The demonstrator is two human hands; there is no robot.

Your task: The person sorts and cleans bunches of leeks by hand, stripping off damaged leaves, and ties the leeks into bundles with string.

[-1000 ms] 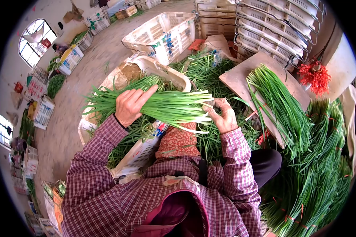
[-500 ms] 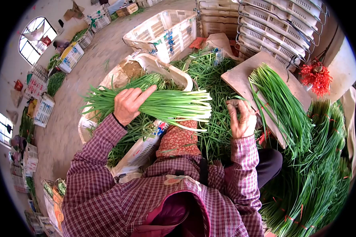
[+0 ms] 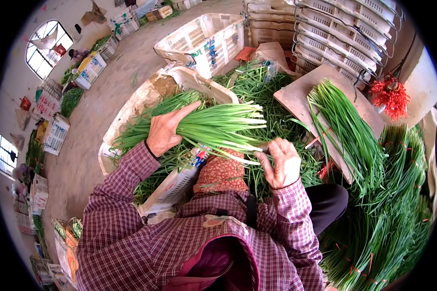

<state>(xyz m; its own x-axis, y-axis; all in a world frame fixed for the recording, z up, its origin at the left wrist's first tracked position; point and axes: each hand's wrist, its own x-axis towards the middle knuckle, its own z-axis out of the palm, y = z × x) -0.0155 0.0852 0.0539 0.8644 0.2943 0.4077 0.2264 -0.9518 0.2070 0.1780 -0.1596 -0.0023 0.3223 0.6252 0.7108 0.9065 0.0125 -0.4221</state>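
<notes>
My left hand (image 3: 164, 132) is wrapped round a bunch of long green stalks (image 3: 223, 125), its index finger stretched along the top. The leafy ends point left and the pale ends point right. At the pale ends, my right hand (image 3: 279, 162) has its thumb and fingertips pinched together near the lowest stalks; what lies between them is too small to make out. Below the bunch is a white crate (image 3: 172, 188) with more green stalks. A second bunch (image 3: 342, 126) lies on a tilted board (image 3: 296, 95) at the right.
Tied green bundles (image 3: 378, 233) are heaped at the lower right. Red ties (image 3: 389, 97) hang by the stacked crates (image 3: 335, 41). An open white crate (image 3: 218, 46) stands ahead, beside loose greens (image 3: 257, 87). A co-worker (image 3: 77, 53) is far left.
My right hand moved away from the bunch to the right, then came back to its pale ends. My left hand and the bunch have shifted slightly right.
</notes>
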